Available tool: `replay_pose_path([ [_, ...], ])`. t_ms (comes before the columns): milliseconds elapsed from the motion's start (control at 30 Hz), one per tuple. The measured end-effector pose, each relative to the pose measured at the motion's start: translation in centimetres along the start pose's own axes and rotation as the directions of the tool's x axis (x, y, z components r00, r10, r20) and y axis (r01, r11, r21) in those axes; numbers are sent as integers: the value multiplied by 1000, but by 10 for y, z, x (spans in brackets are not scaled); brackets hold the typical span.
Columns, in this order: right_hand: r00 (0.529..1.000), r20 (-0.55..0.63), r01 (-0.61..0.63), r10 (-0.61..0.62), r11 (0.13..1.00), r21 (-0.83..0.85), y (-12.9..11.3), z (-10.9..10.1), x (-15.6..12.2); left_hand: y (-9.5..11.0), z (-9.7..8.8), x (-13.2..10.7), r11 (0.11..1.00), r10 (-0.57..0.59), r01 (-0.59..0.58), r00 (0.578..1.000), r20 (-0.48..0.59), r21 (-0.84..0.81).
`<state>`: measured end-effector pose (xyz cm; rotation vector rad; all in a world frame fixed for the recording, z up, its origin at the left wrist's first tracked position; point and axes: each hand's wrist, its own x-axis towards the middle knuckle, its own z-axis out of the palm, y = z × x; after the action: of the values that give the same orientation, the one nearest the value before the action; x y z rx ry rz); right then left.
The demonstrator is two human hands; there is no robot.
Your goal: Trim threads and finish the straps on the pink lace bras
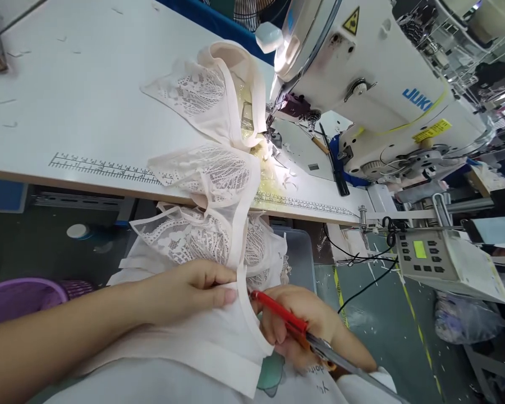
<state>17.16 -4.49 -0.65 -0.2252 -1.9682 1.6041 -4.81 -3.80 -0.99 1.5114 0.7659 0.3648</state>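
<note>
Between my two hands runs a narrow cream band [247, 314], the edge of a string of lace garment pieces [206, 168]. My left hand [189, 292] pinches the band, thumb and fingertips pressed together on it. My right hand [307, 322], just beside the left, is curled tight around red-and-metal snips [280, 315], whose red end meets the band; I cannot tell whether the blades are parted. Beyond my left hand the lace pieces climb from my lap over the edge of a white table [67, 101], crossing a printed ruler [101, 167]. They end under the lit needle area of a white sewing machine [374, 84], well beyond my right hand. Past my right hand hangs a grey control box [441, 261]. Outside my left forearm sits a purple basket [21, 297].
</note>
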Motion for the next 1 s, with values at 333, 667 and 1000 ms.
replay_pose_path([
  [333, 728, 261, -614, 634, 772, -163, -3, -64, -36, 1, 24, -12, 905, -47, 56, 998, -33, 422],
  [667, 607, 422, -572, 674, 738, -357, 8, -67, -22, -2, 29, -8, 955, -208, 186, 975, 75, 229],
  [1000, 620, 413, -548, 667, 745, -380, 13, -70, -7, -5, 27, -7, 967, -199, 179, 975, 100, 182],
])
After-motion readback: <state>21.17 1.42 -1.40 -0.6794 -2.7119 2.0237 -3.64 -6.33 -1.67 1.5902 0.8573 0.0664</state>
